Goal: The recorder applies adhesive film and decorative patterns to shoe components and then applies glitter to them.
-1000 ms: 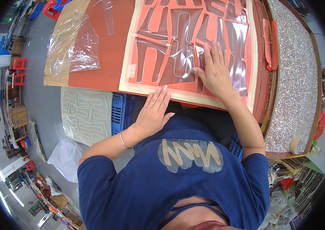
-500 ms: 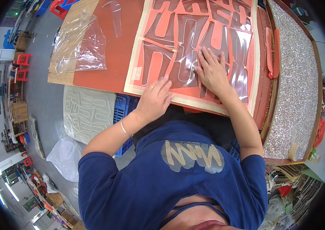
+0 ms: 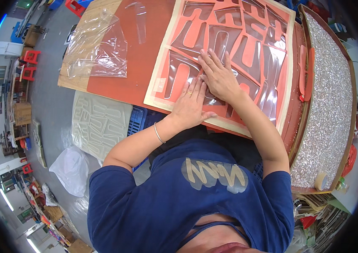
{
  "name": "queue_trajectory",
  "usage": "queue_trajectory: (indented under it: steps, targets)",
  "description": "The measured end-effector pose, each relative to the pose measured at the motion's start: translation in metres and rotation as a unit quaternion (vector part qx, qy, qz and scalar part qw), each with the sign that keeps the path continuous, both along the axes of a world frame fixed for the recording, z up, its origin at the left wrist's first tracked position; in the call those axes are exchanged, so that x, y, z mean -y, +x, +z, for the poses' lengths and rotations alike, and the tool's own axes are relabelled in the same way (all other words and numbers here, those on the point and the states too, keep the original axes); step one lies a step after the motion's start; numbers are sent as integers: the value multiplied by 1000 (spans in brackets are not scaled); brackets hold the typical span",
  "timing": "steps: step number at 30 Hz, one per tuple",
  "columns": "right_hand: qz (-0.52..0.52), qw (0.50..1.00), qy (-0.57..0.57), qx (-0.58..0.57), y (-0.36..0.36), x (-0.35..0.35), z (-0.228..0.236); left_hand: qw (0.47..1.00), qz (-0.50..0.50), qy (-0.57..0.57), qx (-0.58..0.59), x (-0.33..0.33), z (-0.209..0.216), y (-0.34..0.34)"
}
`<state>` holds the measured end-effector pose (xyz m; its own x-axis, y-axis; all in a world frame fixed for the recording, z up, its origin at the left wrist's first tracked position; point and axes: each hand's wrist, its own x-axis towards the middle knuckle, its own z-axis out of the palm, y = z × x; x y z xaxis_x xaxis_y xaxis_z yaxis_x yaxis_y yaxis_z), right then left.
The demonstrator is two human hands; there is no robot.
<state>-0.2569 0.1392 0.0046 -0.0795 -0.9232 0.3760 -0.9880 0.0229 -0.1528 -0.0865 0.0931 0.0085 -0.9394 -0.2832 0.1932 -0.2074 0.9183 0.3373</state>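
A coral-orange board (image 3: 171, 91) with a cream taped border lies on the table, tilted in view. Clear plastic pieces (image 3: 185, 60), several of them with U-shaped slots, are set out across it. My right hand (image 3: 221, 80) lies palm down with fingers stretched over a clear piece near the board's middle. Close beside it, fingertips almost meeting, my left hand (image 3: 190, 106) rests flat at the board's near side. Both hands are open and grip nothing; the plastic beneath them is partly hidden.
Loose clear film (image 3: 103, 46) lies on the table's left part. Below it sit a pale cut-out sheet (image 3: 98, 124) and a blue crate (image 3: 136, 120). A glittery silver panel (image 3: 324, 105) with a tape roll (image 3: 321, 181) stands right, beside orange strips (image 3: 308, 76).
My left hand has moved right onto the board, its fingers now flat. My right hand has shifted slightly left and nearer to it. The whole view has swung a little.
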Motion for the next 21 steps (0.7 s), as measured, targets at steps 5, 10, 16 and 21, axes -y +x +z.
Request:
queue_trajectory:
  steps: [5, 10, 16, 21]
  targets:
    - [7, 999, 43, -3, -10, 4, -14, 964, 79, 254, 0, 47, 30, -15]
    - [13, 1000, 1, -16, -7, 18, 3, 911, 393, -74, -99, 162, -3, -44]
    - [9, 999, -34, 23, -8, 18, -5, 890, 334, 302, 77, 184, 26, -51]
    - [-7, 998, -61, 34, -2, 18, -5, 673, 249, 696, -27, 196, 20, -32]
